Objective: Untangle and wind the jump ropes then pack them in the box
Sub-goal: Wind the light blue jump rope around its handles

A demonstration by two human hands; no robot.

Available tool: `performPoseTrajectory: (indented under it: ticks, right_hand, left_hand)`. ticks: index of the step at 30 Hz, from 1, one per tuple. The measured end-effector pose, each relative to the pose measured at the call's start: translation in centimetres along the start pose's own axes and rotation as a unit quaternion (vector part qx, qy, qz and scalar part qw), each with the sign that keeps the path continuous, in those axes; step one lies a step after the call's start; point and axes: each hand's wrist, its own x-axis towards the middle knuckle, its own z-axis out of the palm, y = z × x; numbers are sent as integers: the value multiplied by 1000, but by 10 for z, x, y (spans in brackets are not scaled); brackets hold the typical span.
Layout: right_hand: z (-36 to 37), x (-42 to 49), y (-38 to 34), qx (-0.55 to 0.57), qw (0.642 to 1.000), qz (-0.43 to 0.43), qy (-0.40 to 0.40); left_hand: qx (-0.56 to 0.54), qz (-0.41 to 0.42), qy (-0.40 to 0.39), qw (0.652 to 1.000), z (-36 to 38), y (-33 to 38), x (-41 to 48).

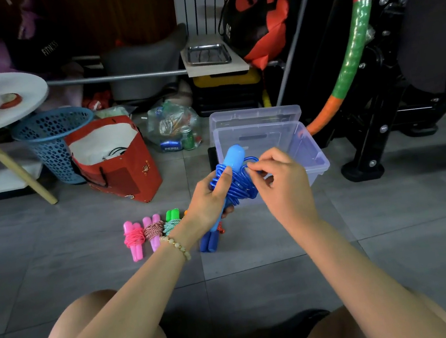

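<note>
Blue jump rope [233, 157]: light blue handles, deeper royal blue cord.
Pink jump rope [134, 237]: hot pink handles and cord alike.
Striped jump rope [153, 230]: pale pink handles, red-and-white twisted cord.
Green jump rope [172, 221]: bright green handles, teal-and-white twisted cord.
Navy jump rope [208, 241]: dark blue handles, trace of orange-red cord.
Storage box [314, 162]: clear, faint lilac tint.
Basket [51, 146]: blue, dotted with round holes.
Bag [132, 178]: red outside, white inside.
Hoop [356, 46]: red, green, orange bands.
Bracelet [176, 245]: cream beads.
Floor tiles [394, 231]: plain grey.
</note>
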Motion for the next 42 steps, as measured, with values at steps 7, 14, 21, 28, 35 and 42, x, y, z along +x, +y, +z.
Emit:
performPoseTrajectory:
  ticks: [7, 14, 21, 28, 35, 42]
  right_hand:
    - [5, -11, -9, -96, 994, -20, -53]
    - [14, -19, -6, -107, 992, 20, -65]
    - [16, -11, -4, -7, 997, 38, -71]
    - [10, -7, -1, 211, 931, 209, -213]
    - [9, -7, -8, 255, 935, 214, -121]
    - [18, -14, -8, 268, 922, 270, -75]
  left_hand:
    - [18, 14, 38, 999, -6, -1, -3]
    - [59, 30, 53, 996, -3, -4, -4]
    - [22, 10, 43, 999, -2, -3, 1]
    - [42, 30, 9, 999, -9, -7, 1]
    - [-3, -9, 2, 1000, -2, -6, 2]
    - [-2, -19, 30, 999, 0, -10, 3]
